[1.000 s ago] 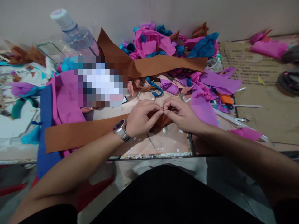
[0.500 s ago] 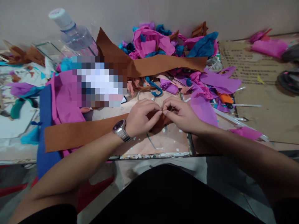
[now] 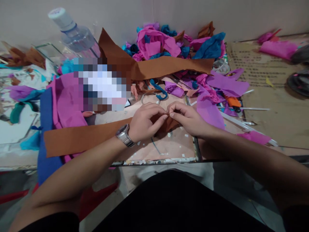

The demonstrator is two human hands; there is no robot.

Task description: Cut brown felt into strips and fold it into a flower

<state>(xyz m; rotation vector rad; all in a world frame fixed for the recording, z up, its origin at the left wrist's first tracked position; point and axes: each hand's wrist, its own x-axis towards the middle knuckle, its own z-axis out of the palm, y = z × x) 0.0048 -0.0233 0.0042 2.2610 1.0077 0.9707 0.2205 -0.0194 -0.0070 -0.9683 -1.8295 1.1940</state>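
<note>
Pinches the brown strip (image 3: 89, 137) by a thin edge, thumb to finger on the left hand (image 3: 148, 122) and thumb to finger on the right hand (image 3: 187, 119), tips nearly touching, clamped on one small fold of brown. Looks light and soft, like crinkly paper or thin cloth, but cannot tell which. Should bend and crumple with no trouble, may tear from a hard tug, and does not look slippery. Best to take hold right at the edge, close to the fold, with a small and gentle pinch. Hangs bunched just under the fingertips, over the surface (image 3: 169, 148), a bit back from the front edge. Comes out flat on the far side of the left hand, runs toward the left edge of the surface, slants nearer to the front edge, and ends on top of a pink sheet (image 3: 69, 96) and a blue sheet (image 3: 47, 129). Seems all one piece, but cannot be sure because of the left hand over the middle part.
</note>
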